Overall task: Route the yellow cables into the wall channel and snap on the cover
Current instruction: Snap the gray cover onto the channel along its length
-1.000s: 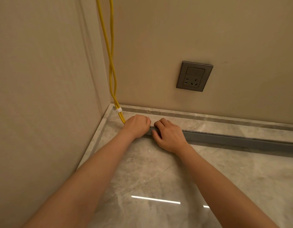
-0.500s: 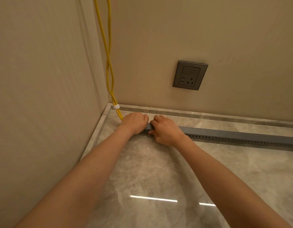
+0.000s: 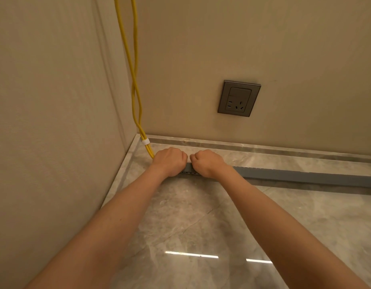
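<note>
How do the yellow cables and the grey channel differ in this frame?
The yellow cables hang down the wall corner, thin and loosely crossed; the grey channel lies straight and flat along the floor. The cables carry a white clip; the channel shows a row of small holes. Both reach the left hand.

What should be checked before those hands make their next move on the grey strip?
1. Hands placed: ok. The left hand and right hand curl over the channel near the corner.
2. Cables bundled: ok. A white tie holds the yellow cables together.
3. Cables inside the channel: cannot tell; the left hand hides them.
4. Channel closed along its length: cannot tell.
5. Channel straight: ok. It runs straight rightward on the floor.
6. Socket clear of cables: ok.
</note>
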`<state>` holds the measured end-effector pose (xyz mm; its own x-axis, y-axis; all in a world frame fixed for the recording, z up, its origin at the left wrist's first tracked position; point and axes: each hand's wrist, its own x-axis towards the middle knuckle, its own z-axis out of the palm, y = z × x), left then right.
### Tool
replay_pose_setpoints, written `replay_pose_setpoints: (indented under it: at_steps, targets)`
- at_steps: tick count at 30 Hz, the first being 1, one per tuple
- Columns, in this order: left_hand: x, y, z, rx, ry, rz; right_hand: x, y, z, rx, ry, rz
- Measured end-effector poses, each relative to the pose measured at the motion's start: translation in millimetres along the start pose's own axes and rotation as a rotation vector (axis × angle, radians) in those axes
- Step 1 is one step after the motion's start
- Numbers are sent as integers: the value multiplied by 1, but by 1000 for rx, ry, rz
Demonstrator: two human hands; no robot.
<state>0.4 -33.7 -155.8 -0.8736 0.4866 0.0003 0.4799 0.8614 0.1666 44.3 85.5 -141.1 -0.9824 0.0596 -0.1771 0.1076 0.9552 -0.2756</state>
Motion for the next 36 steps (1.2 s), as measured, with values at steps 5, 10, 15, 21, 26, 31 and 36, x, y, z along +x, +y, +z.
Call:
replay_pose_setpoints:
  at_steps: [5,10,15,21,26,31,36]
  targets:
    - [-1,-2,1,-23,-20,-19,1,-8,8,-54,158,22]
    - [8,3,-8,-139,-136,-42,5,-5,14,-142,188,-19]
    - [7,5,1,-96,-110,-65,7,-3,15,-147,206,-32]
    - [3,9,1,-2,-8,0,4,-4,15,-186,236,-58]
    - [10,5,4,-38,-5,-7,7,-1,8,-141,168,-67]
    - [16,1,0,-99,7,-17,4,4,3,-77,180,-45]
    - [14,2,-4,-130,-102,-53,0,2,7,-32,123,28]
